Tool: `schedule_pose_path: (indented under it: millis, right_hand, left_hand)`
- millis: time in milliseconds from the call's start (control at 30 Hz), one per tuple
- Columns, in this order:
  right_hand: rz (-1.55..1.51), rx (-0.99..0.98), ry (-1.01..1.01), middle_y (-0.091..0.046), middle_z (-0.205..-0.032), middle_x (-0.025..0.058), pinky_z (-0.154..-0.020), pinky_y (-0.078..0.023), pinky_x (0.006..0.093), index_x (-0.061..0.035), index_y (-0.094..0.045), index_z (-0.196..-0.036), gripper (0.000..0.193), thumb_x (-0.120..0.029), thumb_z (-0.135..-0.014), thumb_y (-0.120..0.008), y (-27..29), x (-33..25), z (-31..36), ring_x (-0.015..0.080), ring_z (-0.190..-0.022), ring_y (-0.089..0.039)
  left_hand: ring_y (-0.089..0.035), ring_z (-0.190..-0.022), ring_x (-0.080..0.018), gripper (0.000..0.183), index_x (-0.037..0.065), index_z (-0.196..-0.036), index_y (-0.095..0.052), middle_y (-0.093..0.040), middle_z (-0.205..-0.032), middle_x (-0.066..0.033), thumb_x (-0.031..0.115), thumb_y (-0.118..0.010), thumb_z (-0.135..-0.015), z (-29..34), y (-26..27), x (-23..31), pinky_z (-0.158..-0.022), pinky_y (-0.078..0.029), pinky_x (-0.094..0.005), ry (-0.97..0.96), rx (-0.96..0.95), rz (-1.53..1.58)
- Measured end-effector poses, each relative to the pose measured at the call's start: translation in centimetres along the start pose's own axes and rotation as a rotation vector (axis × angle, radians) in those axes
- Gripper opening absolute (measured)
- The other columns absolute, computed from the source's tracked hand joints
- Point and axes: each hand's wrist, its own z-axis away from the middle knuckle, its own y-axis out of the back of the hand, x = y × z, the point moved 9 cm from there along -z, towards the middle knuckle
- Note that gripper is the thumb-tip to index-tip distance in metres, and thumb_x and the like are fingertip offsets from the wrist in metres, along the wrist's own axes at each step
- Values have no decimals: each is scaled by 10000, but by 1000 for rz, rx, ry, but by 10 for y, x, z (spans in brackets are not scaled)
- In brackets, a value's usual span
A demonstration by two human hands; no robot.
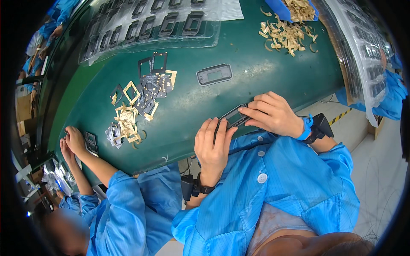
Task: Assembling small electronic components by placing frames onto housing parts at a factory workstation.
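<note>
Between my two hands, at the table's near edge, is a black rectangular plastic frame (233, 118) with a long window. My left hand (212, 143) grips its left end, fingers on top and thumb at the near side. At the right end, my right hand (273, 114) pinches the frame with thumb and fingertips. Parts of the frame are hidden under the fingers. Just beyond my hands a second dark frame (214, 75) of similar shape lies flat on the green table (188, 102).
Left of my hands lie black sheet pieces (156, 85) and tan backing scraps (127, 119). Trays of frames (149, 27) stand at the far left. Tan strips (288, 36) spill beside a blue bin (282, 9). Stacked trays (363, 51) line the right. A co-worker's hands (73, 141) are at the left.
</note>
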Motion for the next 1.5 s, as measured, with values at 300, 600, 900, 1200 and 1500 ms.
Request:
schedule_pose_path:
  millis: [300, 600, 900, 1200, 1500]
  right_hand:
    - [-57, -38, -37, -650, -993, 104, -797, -533, 383, -1, -664, -1182, 490, -163, -740, -800, 2, -5, -6, 281, -943, -631]
    - [-101, -57, -142, -587, -948, 121, -763, -483, 406, -1, -655, -1282, 542, -77, -760, -781, -9, -1, -3, 306, -869, -563]
    - [-61, -37, -101, -575, -932, 126, -747, -468, 414, 1, -650, -1284, 528, -46, -772, -771, -9, 0, 1, 308, -856, -553]
    - [-81, -34, -96, -566, -939, 128, -760, -463, 425, -13, -653, -1282, 506, -46, -788, -757, -6, -4, 3, 318, -868, -540]
    - [-64, -12, -82, -565, -928, 125, -742, -454, 412, -14, -674, -1249, 486, -58, -774, -765, -5, -6, 3, 303, -853, -531]
  left_hand:
    - [-647, -1050, -330, 404, 4, -1088, -691, -670, -1100, -151, 203, -824, -762, 5, 3, 6, -885, -534, -426, -41, 58, 30]
    - [-621, -1010, -313, 572, 123, -1315, -646, -607, -1037, -136, 336, -740, -793, 7, 1, 8, -856, -516, -416, -11, 86, -66]
    - [-600, -848, -392, 572, 3, -1459, -430, -606, -955, -204, 63, -590, -913, 2, 159, -166, -725, -481, -480, 623, 437, -454]
    - [-639, -868, -440, 457, -17, -1378, -486, -657, -995, -243, 63, -557, -933, 24, 205, -336, -708, -509, -513, 981, 332, -686]
    - [-641, -856, -424, 392, -1, -1314, -546, -660, -972, -220, 73, -564, -929, 22, 220, -326, -689, -509, -508, 1004, 375, -630]
